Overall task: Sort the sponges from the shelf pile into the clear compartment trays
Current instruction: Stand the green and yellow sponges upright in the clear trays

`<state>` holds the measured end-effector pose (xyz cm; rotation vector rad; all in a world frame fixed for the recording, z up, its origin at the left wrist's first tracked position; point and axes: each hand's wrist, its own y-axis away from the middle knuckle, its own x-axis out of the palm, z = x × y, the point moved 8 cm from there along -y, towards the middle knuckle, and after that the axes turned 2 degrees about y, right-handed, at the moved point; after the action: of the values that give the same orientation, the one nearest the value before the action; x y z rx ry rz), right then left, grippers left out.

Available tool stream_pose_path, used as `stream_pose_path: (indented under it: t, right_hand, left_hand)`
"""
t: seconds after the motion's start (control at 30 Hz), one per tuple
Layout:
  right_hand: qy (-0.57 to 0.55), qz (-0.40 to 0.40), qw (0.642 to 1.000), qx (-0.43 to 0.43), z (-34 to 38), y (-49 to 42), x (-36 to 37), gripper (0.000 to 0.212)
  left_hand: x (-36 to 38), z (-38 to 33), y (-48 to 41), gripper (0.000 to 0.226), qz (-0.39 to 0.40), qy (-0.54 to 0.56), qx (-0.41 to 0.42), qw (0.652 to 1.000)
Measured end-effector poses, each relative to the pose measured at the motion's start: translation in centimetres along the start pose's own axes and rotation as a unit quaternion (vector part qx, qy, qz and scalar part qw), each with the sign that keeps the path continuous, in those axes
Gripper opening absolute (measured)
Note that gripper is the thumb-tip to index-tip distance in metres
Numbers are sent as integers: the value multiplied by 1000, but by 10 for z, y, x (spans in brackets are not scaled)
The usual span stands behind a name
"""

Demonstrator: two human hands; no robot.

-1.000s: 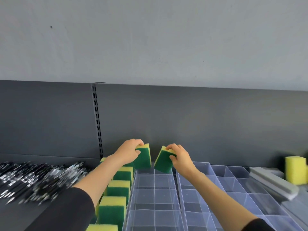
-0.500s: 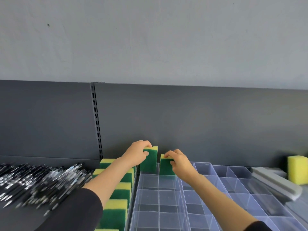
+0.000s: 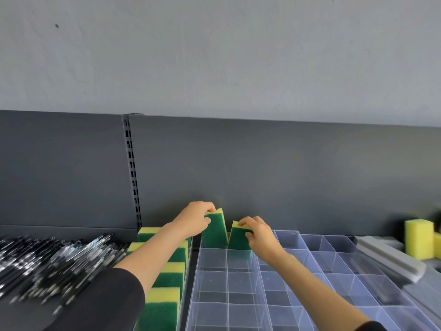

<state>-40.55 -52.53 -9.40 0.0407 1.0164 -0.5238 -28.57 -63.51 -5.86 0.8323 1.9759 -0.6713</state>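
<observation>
2 hands in frame, both holding. Left hand [image 3: 194,222] grips 1 green-and-yellow sponge [image 3: 216,232] from the top, fingers curled over its upper edge. Right hand [image 3: 260,235] pinches a 2nd sponge [image 3: 238,241] the same way. Both sponges stand on edge in the far row of the middle clear tray [image 3: 228,283], 1 per compartment: left sponge in the far-left cell, right sponge in the far-right cell. Green faces point at the camera, yellow foam on top. The 2 lean toward each other at the bottom and look to be touching there, tops apart. That tray has 2 columns; the nearer cells hold 0 sponges. 2nd clear tray [image 3: 334,261] sits just beside it on the right, more columns, 0 sponges in the cells visible. Left of the middle tray, a row of filed sponges [image 3: 167,304] runs front to back: at least 4 counted, the left forearm hides part of the row so the total is unclear. Further left, 1 pile of black pens [image 3: 55,263] on the shelf, too blurred to count. Far right: 1 plain yellow sponge [image 3: 418,238] standing upright, a 2nd yellow piece [image 3: 438,242] cut by the frame edge, and 1 grey bar [image 3: 391,259] lying across the right tray's corner. Behind everything, the dark shelf back panel [image 3: 286,175] with 1 slotted upright [image 3: 132,175]. 2 black sleeves [image 3: 102,302].
</observation>
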Motion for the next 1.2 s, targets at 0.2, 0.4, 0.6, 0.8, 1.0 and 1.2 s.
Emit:
stream_pose_path:
  t: [0.2, 0.4, 0.6, 0.8, 1.0, 1.2]
  right_hand:
    - [4, 4, 1000, -3, 3, -2, 4, 32]
    - [37, 21, 999, -17, 5, -3, 15, 33]
    - [59, 25, 998, -27, 9, -1, 18, 38]
    - [56, 1, 998, -18, 5, 14, -8, 44]
    - [101, -26, 994, 11, -15, 50, -55, 49]
    - [160, -56, 985, 37, -51, 109, -109, 54]
  left_hand:
    - [9, -4, -1, 32, 24, -58, 15, 998]
    - [31, 9, 4, 35, 49, -111, -4, 993]
    - [33, 5, 6, 41, 49, -135, 4, 990]
    - [16, -13, 12, 48, 29, -143, 25, 989]
    - [15, -61, 25, 48, 27, -131, 59, 989]
    - [37, -133, 43, 55, 55, -148, 94, 983]
